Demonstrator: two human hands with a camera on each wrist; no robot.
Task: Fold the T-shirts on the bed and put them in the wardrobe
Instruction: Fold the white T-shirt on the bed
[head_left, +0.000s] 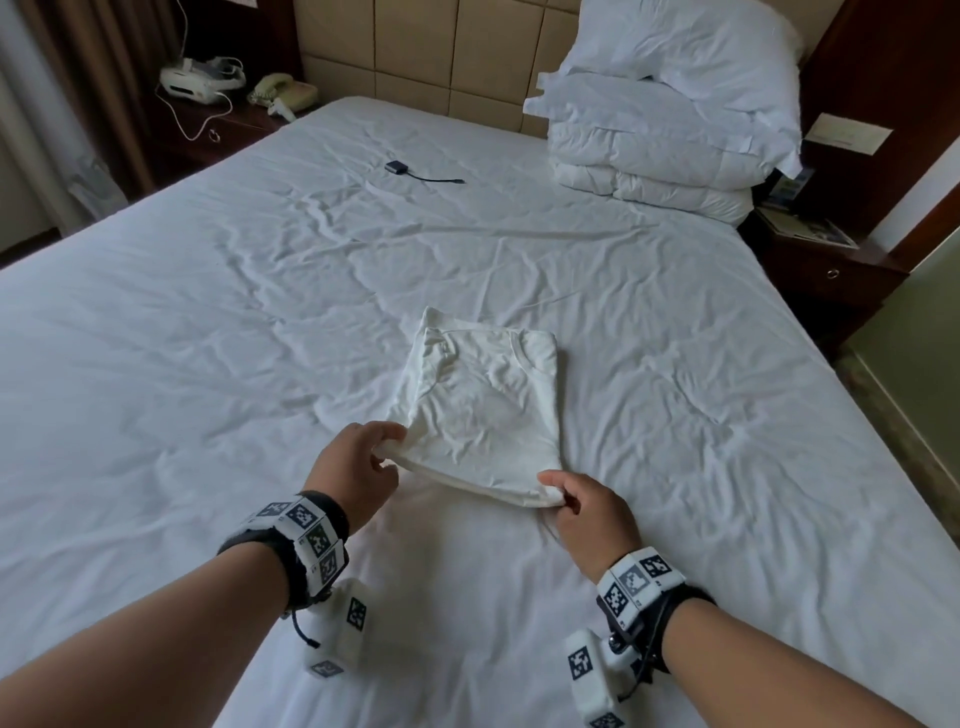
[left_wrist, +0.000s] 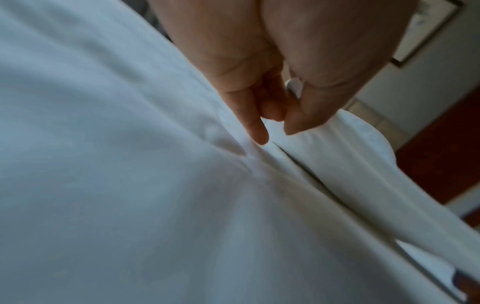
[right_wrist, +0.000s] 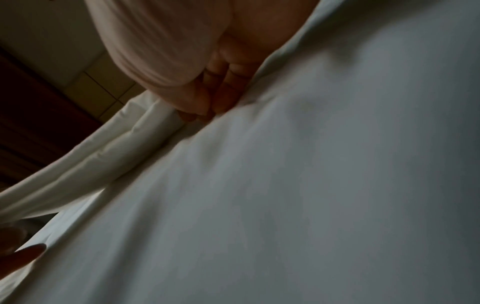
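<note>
We hold the folded T-shirt (head_left: 480, 410) by its near edge.
It lies mid-bed (head_left: 208, 338); our left hand (head_left: 358, 467) and right hand (head_left: 592, 514) each pinch a near corner with curled fingers (left_wrist: 257, 131). Beyond the T-shirt lie a small black adapter (head_left: 397, 167) and stacked pillows (head_left: 670, 104).

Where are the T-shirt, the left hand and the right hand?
T-shirt (head_left: 483, 410), head view, middle of folded top face.
left hand (head_left: 358, 462), head view, back of hand.
right hand (head_left: 592, 514), head view, back of hand.
</note>
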